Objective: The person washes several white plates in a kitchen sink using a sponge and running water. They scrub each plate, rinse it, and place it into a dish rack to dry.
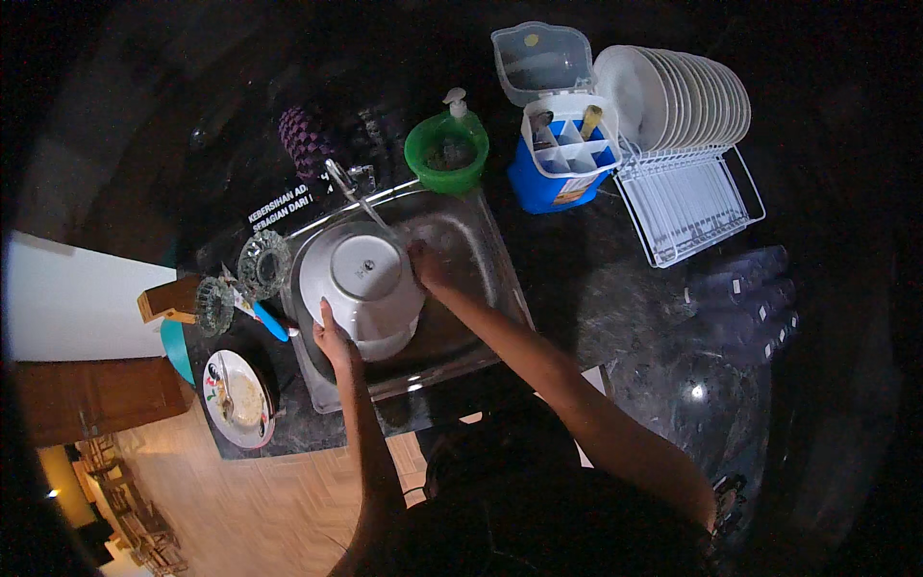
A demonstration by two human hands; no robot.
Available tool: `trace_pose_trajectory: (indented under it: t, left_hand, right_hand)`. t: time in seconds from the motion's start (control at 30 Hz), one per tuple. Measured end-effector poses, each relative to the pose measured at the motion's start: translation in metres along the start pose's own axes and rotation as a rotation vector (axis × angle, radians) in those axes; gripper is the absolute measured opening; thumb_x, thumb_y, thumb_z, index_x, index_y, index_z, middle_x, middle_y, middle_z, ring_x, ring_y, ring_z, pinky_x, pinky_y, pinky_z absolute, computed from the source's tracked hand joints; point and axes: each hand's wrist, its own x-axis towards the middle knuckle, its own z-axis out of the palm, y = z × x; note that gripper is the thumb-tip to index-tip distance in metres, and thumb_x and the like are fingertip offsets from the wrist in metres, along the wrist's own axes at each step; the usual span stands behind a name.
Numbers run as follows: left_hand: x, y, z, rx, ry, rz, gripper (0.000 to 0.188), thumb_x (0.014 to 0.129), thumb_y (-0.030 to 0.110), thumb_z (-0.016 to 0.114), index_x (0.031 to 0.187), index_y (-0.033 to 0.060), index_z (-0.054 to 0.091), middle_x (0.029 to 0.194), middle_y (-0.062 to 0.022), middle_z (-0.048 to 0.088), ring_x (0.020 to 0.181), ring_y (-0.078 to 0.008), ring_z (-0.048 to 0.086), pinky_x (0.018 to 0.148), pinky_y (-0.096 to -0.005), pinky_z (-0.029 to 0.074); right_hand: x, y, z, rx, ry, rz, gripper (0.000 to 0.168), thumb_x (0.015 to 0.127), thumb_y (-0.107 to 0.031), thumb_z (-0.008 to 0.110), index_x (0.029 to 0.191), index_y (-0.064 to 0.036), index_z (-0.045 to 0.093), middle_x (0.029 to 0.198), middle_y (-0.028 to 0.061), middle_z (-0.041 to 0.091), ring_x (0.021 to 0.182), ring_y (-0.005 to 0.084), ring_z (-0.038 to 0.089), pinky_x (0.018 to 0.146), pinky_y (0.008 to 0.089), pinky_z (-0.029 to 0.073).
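A white bowl (360, 288), its underside turned up, is over the metal sink (469, 245). My left hand (335, 335) grips its near left side, with the thumb on the outer wall. At the bowl's right side is my right hand (427, 265), close to the rim; its fingers are dark and partly hidden, so whether it holds anything cannot be told. The metal faucet (357, 195) reaches over the bowl's far edge. Behind the sink stands a green container (448, 155) with a white soap pump (455, 101).
Left of the sink are glass dishes (264, 264), a blue-handled utensil (270, 322) and a plate with food and a spoon (241, 397). At the right stand a blue cutlery holder (562, 169), a rack (689, 209) of white plates (634, 97) and several dark glasses (750, 303).
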Motion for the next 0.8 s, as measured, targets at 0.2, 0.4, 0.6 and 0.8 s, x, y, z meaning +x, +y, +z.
trace_pose_trajectory:
  t: [0.2, 0.4, 0.6, 0.8]
  left_hand:
    - [-0.039, 0.042, 0.049, 0.251, -0.128, 0.155, 0.025, 0.077, 0.019, 0.056, 0.086, -0.0045, 0.057, 0.076, -0.0046, 0.058, 0.065, -0.0084, 0.048, 0.059, -0.0218, 0.039]
    - [-0.084, 0.061, 0.071, 0.511, -0.142, 0.443, 0.02, 0.076, 0.017, 0.056, 0.082, -0.0021, 0.059, 0.06, -0.0084, 0.058, 0.054, -0.0103, 0.052, 0.051, -0.025, 0.041]
    - [-0.133, 0.064, 0.092, 0.737, -0.348, 0.886, 0.012, 0.072, 0.014, 0.059, 0.075, 0.0024, 0.058, 0.061, -0.0119, 0.057, 0.051, -0.0241, 0.057, 0.046, -0.0303, 0.043]
    - [-0.164, 0.051, 0.11, 0.644, -0.648, 0.899, 0.019, 0.068, 0.01, 0.059, 0.087, 0.006, 0.057, 0.059, -0.0086, 0.055, 0.046, -0.0204, 0.053, 0.042, -0.029, 0.041]
  right_hand:
    - [-0.017, 0.029, 0.0, 0.292, -0.241, -0.289, 0.04, 0.084, -0.031, 0.038, 0.115, -0.006, 0.041, 0.105, 0.0066, 0.045, 0.098, 0.0141, 0.041, 0.085, 0.0259, 0.032]
    - [-0.104, -0.072, -0.033, 0.37, -0.339, -0.207, 0.05, 0.083, -0.034, 0.041, 0.119, 0.0, 0.033, 0.119, 0.0119, 0.037, 0.112, 0.017, 0.031, 0.094, 0.0277, 0.022]
    - [-0.143, -0.131, -0.088, -0.007, -0.249, -0.187, 0.068, 0.073, -0.048, 0.05, 0.108, 0.009, 0.038, 0.111, 0.0215, 0.041, 0.104, 0.0228, 0.039, 0.088, 0.0312, 0.03]
    - [-0.181, -0.158, -0.128, -0.371, 0.176, -0.134, 0.065, 0.07, -0.034, 0.054, 0.105, 0.016, 0.03, 0.09, 0.0294, 0.05, 0.089, 0.0385, 0.049, 0.075, 0.0376, 0.04]
